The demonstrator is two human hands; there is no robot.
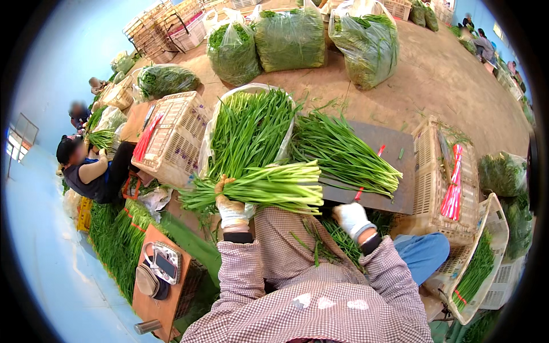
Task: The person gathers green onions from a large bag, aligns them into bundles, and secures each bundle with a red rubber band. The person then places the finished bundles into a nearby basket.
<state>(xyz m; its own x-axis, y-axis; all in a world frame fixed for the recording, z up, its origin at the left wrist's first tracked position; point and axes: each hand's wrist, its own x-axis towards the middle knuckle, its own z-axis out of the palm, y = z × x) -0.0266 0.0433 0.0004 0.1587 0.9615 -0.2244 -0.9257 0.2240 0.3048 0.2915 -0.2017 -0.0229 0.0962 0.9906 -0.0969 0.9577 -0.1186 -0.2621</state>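
Observation:
My left hand, in a white glove with tan fingertips, grips a bunch of garlic chives above my lap. The bunch's pale cut stems point right. My right hand, also gloved, is curled at the near edge of a dark board. Just above its fingers a red tie strip shows; whether the fingers hold it is unclear. Loose chives lie on the board, stems towards the right. Beyond my left hand, a white-lined container holds more chives.
Plastic crates flank me: one at left, one at right bearing a knife and red tie strips. A lower-left stool carries a phone. A co-worker sits at left. Filled bags stand ahead.

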